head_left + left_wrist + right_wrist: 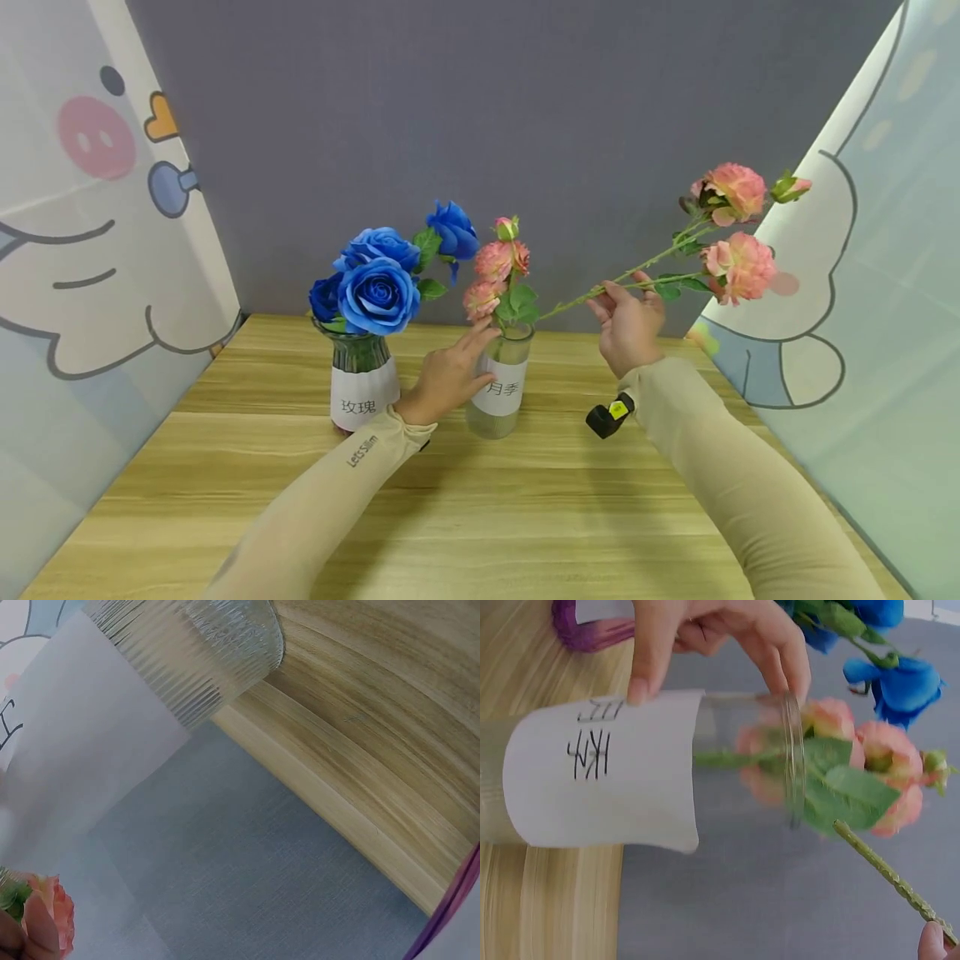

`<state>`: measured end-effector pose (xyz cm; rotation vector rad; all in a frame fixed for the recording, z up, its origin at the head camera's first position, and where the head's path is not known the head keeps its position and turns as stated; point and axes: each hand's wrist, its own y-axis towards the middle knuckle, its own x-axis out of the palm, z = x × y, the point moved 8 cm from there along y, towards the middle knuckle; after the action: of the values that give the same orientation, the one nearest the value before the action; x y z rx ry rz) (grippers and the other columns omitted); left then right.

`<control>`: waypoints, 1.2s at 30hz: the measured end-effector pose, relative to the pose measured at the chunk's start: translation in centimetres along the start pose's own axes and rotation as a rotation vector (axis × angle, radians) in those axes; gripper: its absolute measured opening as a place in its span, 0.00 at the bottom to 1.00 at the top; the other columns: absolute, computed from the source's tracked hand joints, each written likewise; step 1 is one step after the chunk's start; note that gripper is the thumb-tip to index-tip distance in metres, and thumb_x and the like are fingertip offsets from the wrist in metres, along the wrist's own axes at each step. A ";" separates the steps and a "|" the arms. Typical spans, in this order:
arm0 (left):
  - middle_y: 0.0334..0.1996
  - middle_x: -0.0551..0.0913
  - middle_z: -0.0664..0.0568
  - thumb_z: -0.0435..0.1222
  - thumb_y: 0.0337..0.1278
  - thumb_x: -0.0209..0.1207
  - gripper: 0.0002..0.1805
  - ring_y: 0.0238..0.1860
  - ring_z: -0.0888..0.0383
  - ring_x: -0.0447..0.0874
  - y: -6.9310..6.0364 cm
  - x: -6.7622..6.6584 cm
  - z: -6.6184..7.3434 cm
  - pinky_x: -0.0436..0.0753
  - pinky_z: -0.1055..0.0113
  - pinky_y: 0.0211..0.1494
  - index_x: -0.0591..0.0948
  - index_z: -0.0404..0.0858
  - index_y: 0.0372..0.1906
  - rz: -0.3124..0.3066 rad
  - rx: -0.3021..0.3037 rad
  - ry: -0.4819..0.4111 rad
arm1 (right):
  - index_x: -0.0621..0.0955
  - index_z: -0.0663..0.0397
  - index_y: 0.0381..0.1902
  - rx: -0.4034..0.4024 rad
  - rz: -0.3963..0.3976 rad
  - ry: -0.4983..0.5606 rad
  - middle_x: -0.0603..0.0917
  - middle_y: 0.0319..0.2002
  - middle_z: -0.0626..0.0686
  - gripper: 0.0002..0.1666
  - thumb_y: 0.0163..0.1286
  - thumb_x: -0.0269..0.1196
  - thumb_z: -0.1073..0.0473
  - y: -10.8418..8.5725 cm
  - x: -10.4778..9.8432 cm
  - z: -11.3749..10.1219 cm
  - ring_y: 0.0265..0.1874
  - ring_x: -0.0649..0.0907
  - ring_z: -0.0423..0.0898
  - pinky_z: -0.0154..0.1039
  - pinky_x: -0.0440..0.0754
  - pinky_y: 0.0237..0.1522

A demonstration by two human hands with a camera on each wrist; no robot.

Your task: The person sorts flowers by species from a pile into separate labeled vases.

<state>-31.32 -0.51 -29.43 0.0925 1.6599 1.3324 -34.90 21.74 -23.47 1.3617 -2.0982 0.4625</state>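
My left hand (448, 373) holds the clear ribbed glass vase (491, 423), thumb on its white paper label (649, 772) and fingers at the rim. A pink flower spray (497, 262) stands in this vase, its leaves above the rim. To the right, my right hand (632, 330) pinches the green stem (637, 279) of another pink flower spray (738, 265). Its blossoms and bud lean up to the right. The bare stem end (844, 826) is just outside the vase mouth, beside the leaves, in the right wrist view.
Left of the clear vase stands a darker glass vase (360, 357) with a white label and several blue roses (380, 292). A grey panel (525, 125) rises behind the wooden table (510, 517). Cartoon-printed sheets (810, 250) flank both sides.
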 end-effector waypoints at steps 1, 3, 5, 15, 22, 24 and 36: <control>0.61 0.75 0.43 0.42 0.36 0.77 0.40 0.10 0.67 0.55 0.0 0.0 0.0 0.64 0.72 0.13 0.74 0.37 0.59 -0.003 -0.001 -0.003 | 0.64 0.50 0.57 -0.001 -0.005 -0.011 0.75 0.31 0.56 0.24 0.68 0.56 0.73 -0.2 0.2 0.1 0.27 0.79 0.47 0.38 0.83 0.31; 0.62 0.75 0.43 0.42 0.36 0.77 0.40 0.10 0.67 0.56 0.0 0.1 0.0 0.64 0.72 0.13 0.74 0.37 0.59 -0.010 -0.004 -0.010 | 0.64 0.50 0.56 0.004 -0.019 -0.028 0.76 0.32 0.56 0.23 0.68 0.57 0.72 -0.5 0.6 0.3 0.28 0.79 0.47 0.37 0.83 0.32; 0.62 0.75 0.43 0.41 0.36 0.77 0.40 0.10 0.67 0.56 0.0 0.2 -0.1 0.64 0.72 0.13 0.73 0.37 0.59 -0.016 -0.007 -0.014 | 0.64 0.50 0.56 0.006 -0.034 -0.044 0.76 0.32 0.56 0.23 0.69 0.56 0.71 -0.8 1.0 0.4 0.27 0.79 0.47 0.37 0.83 0.32; 0.62 0.75 0.43 0.42 0.36 0.77 0.41 0.11 0.67 0.55 -0.1 0.3 -0.2 0.64 0.72 0.13 0.73 0.37 0.59 -0.010 -0.002 -0.015 | 0.65 0.52 0.58 0.004 -0.093 -0.086 0.77 0.32 0.55 0.24 0.68 0.57 0.72 -2.0 3.1 1.7 0.27 0.80 0.46 0.34 0.82 0.28; 0.61 0.75 0.44 0.43 0.36 0.77 0.40 0.10 0.67 0.55 -0.1 0.4 -0.2 0.64 0.71 0.12 0.73 0.38 0.59 -0.010 -0.011 0.008 | 0.66 0.51 0.53 -0.002 -0.264 -0.117 0.79 0.31 0.54 0.20 0.69 0.55 0.74 -2.0 4.9 2.1 0.27 0.81 0.44 0.33 0.82 0.30; 0.61 0.75 0.44 0.43 0.36 0.77 0.40 0.10 0.67 0.54 -0.1 0.4 -0.2 0.63 0.71 0.12 0.73 0.38 0.59 -0.012 -0.014 0.011 | 0.67 0.50 0.51 0.012 -0.361 -0.137 0.80 0.32 0.53 0.18 0.69 0.53 0.74 -1.7 5.4 2.1 0.28 0.82 0.44 0.33 0.82 0.32; 0.60 0.76 0.42 0.42 0.37 0.77 0.40 0.10 0.65 0.59 0.0 0.3 -0.2 0.65 0.70 0.13 0.73 0.37 0.59 -0.022 -0.019 0.006 | 0.66 0.54 0.51 0.082 -0.621 -0.296 0.80 0.29 0.50 0.17 0.70 0.51 0.77 0.0 5.7 3.7 0.31 0.84 0.43 0.35 0.83 0.35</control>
<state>-31.60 -0.45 -29.66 0.0591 1.6485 1.3334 -37.68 15.65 -22.63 2.1245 -1.7428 0.0873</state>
